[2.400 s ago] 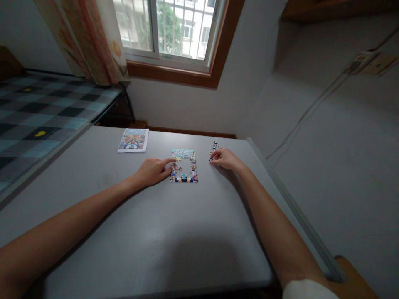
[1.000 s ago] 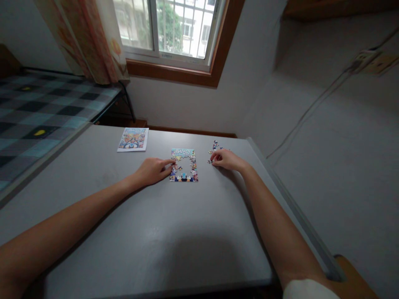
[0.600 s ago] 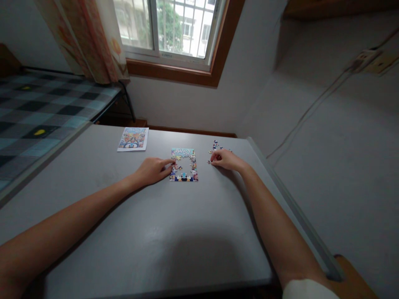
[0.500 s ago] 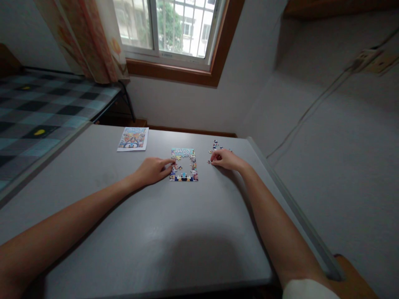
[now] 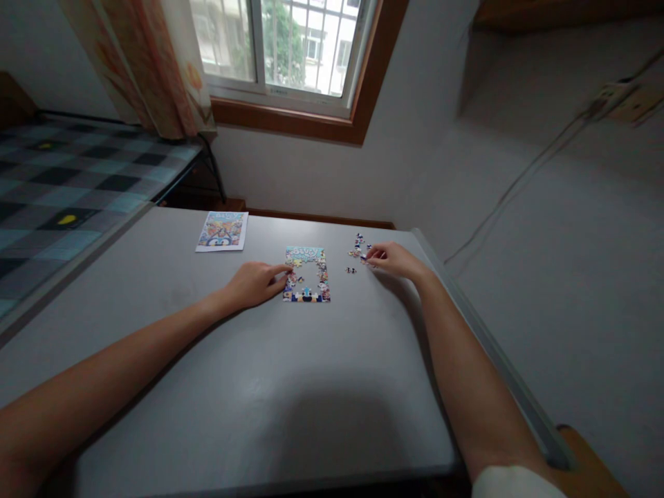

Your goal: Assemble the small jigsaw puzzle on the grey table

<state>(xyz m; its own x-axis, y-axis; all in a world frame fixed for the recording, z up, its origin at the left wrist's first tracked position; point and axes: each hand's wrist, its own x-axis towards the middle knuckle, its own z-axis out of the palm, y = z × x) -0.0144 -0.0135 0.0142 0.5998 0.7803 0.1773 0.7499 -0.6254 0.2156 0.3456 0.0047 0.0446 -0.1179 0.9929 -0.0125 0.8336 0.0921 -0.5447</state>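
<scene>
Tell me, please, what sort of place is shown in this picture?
It looks like a bedroom, perhaps in a dormitory or small flat: a bed with a checked cover stands at the left, a flowered curtain hangs beside the barred window, and a table fills the foreground.

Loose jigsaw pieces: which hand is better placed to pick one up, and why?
Probably the right hand: it is at the loose jigsaw pieces, while the left hand is at the left edge of the partly assembled jigsaw.

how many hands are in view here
2: the left hand with fingers at the left edge of the partly assembled jigsaw puzzle; the right hand at the loose jigsaw pieces.
</scene>
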